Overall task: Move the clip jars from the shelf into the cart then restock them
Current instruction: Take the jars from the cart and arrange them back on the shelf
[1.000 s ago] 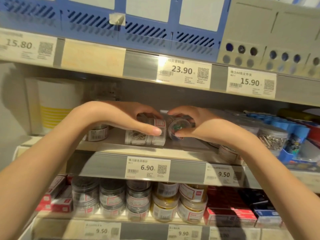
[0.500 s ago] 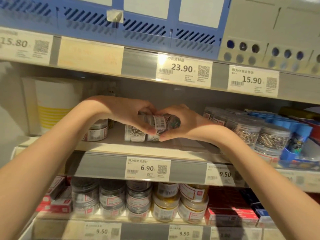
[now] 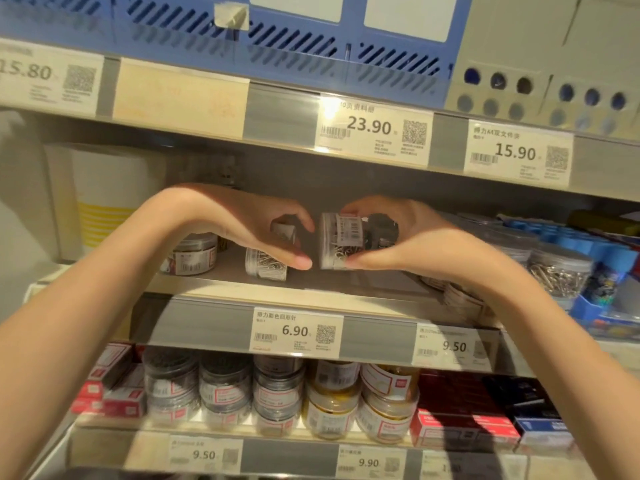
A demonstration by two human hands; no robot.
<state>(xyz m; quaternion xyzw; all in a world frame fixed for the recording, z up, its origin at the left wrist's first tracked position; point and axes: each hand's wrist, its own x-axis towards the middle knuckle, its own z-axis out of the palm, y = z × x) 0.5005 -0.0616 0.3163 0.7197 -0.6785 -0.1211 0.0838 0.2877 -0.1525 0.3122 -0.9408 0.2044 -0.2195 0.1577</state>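
Nearest, at six o'clock, the lower shelf [image 3: 311,434] carries five stacks of round clear jars and flat red boxes [image 3: 464,427]. On the middle shelf [image 3: 242,289], the right hand [image 3: 412,244] curls round one clip jar [image 3: 341,240] lying on its side, lifted. The left hand [image 3: 256,230] curls over a second jar [image 3: 265,263] resting on the shelf. Blue slotted trays [image 3: 277,39] sit at twelve.
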